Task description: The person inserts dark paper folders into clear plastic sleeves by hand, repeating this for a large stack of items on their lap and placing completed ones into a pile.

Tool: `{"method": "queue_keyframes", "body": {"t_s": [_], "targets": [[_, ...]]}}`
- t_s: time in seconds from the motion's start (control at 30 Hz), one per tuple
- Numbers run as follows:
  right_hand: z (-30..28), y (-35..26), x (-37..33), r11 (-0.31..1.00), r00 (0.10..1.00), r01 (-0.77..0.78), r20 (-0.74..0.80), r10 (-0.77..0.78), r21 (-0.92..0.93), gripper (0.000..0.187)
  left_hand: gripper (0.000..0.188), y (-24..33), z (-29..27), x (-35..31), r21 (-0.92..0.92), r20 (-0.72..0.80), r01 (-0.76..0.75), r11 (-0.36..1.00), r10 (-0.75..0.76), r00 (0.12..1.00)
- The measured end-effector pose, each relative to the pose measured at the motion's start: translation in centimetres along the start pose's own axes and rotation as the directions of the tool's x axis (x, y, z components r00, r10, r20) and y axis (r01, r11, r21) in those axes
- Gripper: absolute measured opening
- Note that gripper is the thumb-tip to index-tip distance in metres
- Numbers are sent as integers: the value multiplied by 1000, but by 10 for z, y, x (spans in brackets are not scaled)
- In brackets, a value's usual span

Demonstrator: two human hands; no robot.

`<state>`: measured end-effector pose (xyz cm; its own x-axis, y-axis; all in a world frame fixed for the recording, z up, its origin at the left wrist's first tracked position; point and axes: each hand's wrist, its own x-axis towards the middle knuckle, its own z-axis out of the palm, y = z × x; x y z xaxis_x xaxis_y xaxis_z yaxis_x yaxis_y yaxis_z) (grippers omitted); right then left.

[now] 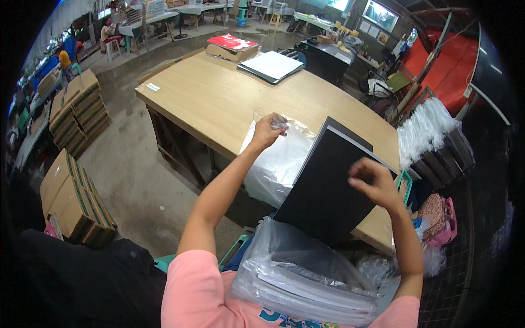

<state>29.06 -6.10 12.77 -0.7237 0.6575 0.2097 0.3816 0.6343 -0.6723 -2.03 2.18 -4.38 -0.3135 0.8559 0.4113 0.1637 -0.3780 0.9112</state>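
My left hand point(269, 131) is closed in a pinch on a clear plastic bag point(273, 167), whose bunched edge shows at the fingertips. The bag hangs over the near edge of the table. Beside it, a large black board point(333, 183) with a pale edge strip stands tilted between the table and my lap. In front of the board's upper right part is my right hand point(376, 183), fingers loosely curled, thumb apart from them, nothing visible between them. Across my lap lies a stack of clear plastic sleeves point(306, 279).
Far on the wooden table point(208, 104) lie a white-topped stack of boards point(272, 65) and a cardboard box point(232, 52) with a red sheet. Cardboard stacks point(76, 199) stand on the floor at left. Plastic-wrapped dark boards point(432, 136) stand at right. A person point(109, 34) sits far back.
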Motion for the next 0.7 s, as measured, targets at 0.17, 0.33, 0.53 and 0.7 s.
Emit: {"method": "queue_keyframes", "body": {"t_s": [0.17, 0.33, 0.53, 0.7], "targets": [[32, 23, 134, 948, 994, 100, -1, -105, -304, 31, 9, 52, 12, 2, 42, -6, -22, 999, 22, 1000], [75, 62, 212, 863, 981, 89, 193, 10, -498, 35, 20, 29, 14, 5, 159, -60, -114, 981, 125, 990], [55, 77, 217, 858, 998, -56, -59, 30, -511, 15, 36, 18, -50, 6, 754, -145, 322, 573, -333, 932], [66, 65, 213, 883, 997, 42, -37, -67, -467, 12, 86, 43, 4, 10, 0, 150, -148, 989, 146, 978]]}}
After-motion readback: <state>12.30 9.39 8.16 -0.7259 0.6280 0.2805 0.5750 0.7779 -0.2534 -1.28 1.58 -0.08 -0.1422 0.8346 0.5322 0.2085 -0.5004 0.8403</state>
